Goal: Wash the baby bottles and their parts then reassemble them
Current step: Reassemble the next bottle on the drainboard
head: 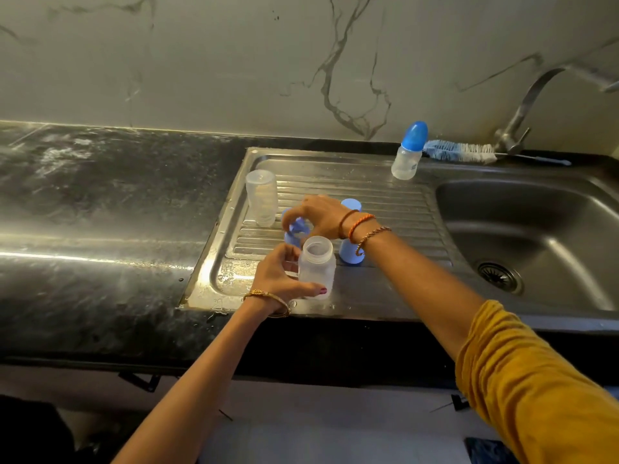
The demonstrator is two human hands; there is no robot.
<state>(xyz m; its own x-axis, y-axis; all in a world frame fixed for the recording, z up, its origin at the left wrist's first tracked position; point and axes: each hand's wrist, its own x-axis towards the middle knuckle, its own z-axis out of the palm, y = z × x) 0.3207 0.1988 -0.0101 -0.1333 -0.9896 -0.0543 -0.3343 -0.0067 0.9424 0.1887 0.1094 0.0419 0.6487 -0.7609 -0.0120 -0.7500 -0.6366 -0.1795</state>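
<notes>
An open, clear bottle body (316, 266) stands upright on the steel drainboard (385, 202), and my left hand (279, 276) grips it round its side. Just behind it my right hand (318, 214) curls its fingers round a blue collar with a teat (296, 231). Two blue caps (351, 251) stand behind my right wrist, partly hidden. A second clear bottle body (262, 197) stands mouth down at the drainboard's left. A whole bottle with a blue cap (409, 151) stands at the back.
A blue and white bottle brush (460, 150) lies on the sink's back rim beside the tap (522, 112). The sink basin (536, 236) lies to the right. Wet black counter (100, 212) stretches to the left. The marble wall is close behind.
</notes>
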